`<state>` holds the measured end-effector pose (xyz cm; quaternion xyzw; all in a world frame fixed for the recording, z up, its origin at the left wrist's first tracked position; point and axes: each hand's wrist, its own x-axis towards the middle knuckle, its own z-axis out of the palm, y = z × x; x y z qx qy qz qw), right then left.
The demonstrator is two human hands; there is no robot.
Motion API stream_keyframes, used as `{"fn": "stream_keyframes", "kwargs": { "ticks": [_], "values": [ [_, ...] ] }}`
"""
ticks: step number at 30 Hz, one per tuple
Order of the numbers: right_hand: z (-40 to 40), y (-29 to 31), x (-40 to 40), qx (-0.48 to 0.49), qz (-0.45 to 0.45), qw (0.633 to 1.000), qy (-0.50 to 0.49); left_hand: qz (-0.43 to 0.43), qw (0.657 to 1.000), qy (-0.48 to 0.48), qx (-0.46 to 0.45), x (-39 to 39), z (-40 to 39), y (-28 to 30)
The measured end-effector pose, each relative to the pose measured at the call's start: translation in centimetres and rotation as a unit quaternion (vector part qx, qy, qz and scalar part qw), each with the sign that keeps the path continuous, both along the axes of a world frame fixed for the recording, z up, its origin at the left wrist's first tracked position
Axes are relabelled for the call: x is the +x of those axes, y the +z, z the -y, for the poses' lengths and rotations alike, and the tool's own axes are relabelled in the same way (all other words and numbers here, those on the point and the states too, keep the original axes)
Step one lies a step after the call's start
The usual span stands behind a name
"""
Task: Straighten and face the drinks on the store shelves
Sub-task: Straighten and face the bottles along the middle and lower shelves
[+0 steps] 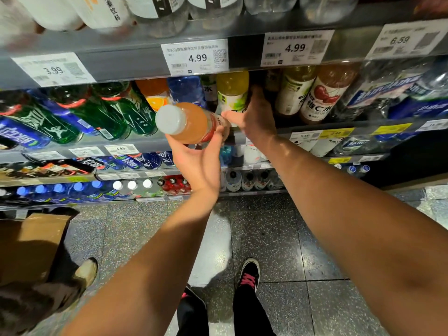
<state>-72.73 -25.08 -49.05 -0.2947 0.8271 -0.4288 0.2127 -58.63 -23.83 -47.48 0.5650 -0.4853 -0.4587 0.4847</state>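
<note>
My left hand (pixel 202 158) grips a pinkish-orange drink bottle (pixel 191 122) with a white cap, held tilted in front of the shelf, cap toward me. My right hand (pixel 254 115) reaches into the shelf row behind it, fingers spread against the bottles there; its fingertips are hidden in the dark gap. Beside that hand stand a yellow-green drink bottle (pixel 232 90) and, to the right, a pale green one (pixel 294 90) and a red cherry-labelled one (pixel 327 93).
Green bottles (pixel 116 110) and blue bottles (pixel 21 134) fill the left of the same shelf; wrapped water packs (pixel 392 93) fill the right. Price tags (pixel 196 57) line the shelf edge above. Lower shelves hold more drinks. A cardboard box (pixel 31 246) and another person's shoe (pixel 87 270) are on the floor at left.
</note>
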Motion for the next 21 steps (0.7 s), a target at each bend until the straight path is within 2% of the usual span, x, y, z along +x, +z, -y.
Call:
{"fn": "stream_keyframes", "kwargs": {
  "ticks": [3, 5, 7, 9, 11, 15, 21],
  "values": [
    [0.3, 0.2, 1.0, -0.021, 0.036, 0.999, 0.026, 0.018, 1.000, -0.018, -0.013, 1.3, -0.1, 0.1],
    [-0.3, 0.2, 1.4, -0.032, 0.030, 0.999, 0.016, 0.011, 0.999, -0.031, -0.015, 1.5, -0.1, 0.1],
    [-1.6, 0.5, 1.3, -0.070, -0.034, 0.996, -0.046, 0.000, 0.999, -0.047, -0.021, 1.4, -0.2, 0.1],
    [-3.3, 0.9, 0.7, -0.143, -0.101, 0.976, -0.130, 0.007, 0.997, -0.069, -0.036, 1.0, -0.3, 0.1],
    [-4.6, 1.5, -0.3, -0.171, -0.116, 0.959, -0.192, 0.011, 0.994, -0.096, -0.050, 0.5, -0.7, 0.1],
    [-5.2, 2.0, -2.0, -0.147, -0.083, 0.959, -0.227, 0.014, 0.991, -0.127, -0.048, -0.7, -1.2, -0.1],
    [-4.3, 3.3, -2.7, -0.077, -0.134, 0.963, -0.219, 0.008, 0.989, -0.146, -0.011, -1.9, -1.2, -0.2]
  ]
}}
